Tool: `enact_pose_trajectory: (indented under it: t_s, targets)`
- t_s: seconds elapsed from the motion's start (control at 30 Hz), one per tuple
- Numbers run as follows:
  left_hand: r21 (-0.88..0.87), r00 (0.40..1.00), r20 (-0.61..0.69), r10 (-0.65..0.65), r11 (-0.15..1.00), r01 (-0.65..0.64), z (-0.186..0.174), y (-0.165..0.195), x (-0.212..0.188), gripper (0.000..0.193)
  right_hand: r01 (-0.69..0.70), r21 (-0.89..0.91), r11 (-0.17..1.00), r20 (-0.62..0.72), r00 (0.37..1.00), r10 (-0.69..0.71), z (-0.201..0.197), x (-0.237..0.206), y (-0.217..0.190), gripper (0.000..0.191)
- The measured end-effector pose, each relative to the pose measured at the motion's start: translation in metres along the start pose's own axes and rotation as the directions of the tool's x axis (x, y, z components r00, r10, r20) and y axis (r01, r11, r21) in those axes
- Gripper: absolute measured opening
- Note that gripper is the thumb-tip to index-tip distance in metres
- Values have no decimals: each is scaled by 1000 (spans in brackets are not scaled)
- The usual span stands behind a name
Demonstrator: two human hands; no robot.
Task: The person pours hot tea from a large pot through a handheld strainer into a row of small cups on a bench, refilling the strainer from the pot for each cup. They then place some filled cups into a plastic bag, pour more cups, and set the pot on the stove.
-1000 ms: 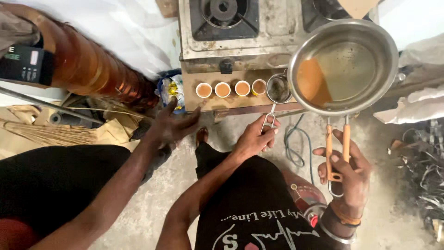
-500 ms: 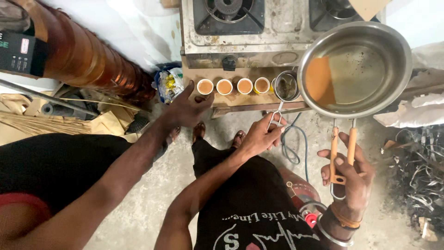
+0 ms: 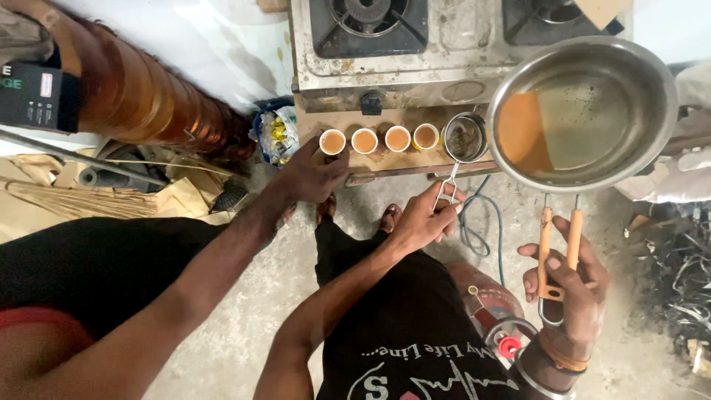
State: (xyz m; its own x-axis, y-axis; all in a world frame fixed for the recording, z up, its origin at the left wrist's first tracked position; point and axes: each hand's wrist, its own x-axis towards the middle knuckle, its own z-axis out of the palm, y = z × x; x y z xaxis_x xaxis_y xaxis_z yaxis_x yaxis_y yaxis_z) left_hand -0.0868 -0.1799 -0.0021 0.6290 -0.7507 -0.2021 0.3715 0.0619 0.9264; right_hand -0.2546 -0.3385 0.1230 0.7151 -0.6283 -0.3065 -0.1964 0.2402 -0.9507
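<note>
My left hand [image 3: 424,220] grips the wire handle of a small metal strainer [image 3: 465,138], which hovers at the right end of a row of small cups of tea [image 3: 398,138] on a low ledge. Wooden-handled tongs [image 3: 555,244] are clamped in my right hand [image 3: 566,292] and carry a steel pan [image 3: 615,104]. The pan is tilted, and its brown tea pools on the side towards the strainer. Another person's hand [image 3: 311,174] reaches in from the left and touches the leftmost cup [image 3: 332,141].
A two-burner gas stove [image 3: 452,52] stands behind the ledge. A red gas cylinder [image 3: 492,315] and a blue hose [image 3: 483,222] are by my legs. A copper-coloured drum [image 3: 148,100], a snack bag [image 3: 275,135] and a broom [image 3: 74,198] lie to the left, with scrap [image 3: 681,296] on the right.
The other person's hand has moved up from the floor area to the leftmost cup. My hands keep the strainer and the pan in much the same place.
</note>
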Motion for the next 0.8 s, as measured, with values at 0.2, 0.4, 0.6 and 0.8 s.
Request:
enact_pose_trajectory:
  t_s: [0.2, 0.4, 0.6, 0.8]
  targets:
    - [10, 998, -40, -46, 999, 47, -12, 0, -2, 22, -25, -38, 999, 23, 999, 26, 5, -1, 5, 66]
    - [-92, 982, -189, -3, 996, -15, -29, -10, -14, 20, -78, 32, 996, 87, 993, 74, 16, 9, 13, 63]
    - [-184, 966, -235, 103, 972, -149, -41, 18, -19, 20, -102, 101, 990, 96, 991, 93, 39, 25, 12, 62]
    - [-30, 953, -246, 177, 981, -190, -53, 89, -9, 22, -64, 226, 972, 288, 957, -4, 59, 80, -11, 61]
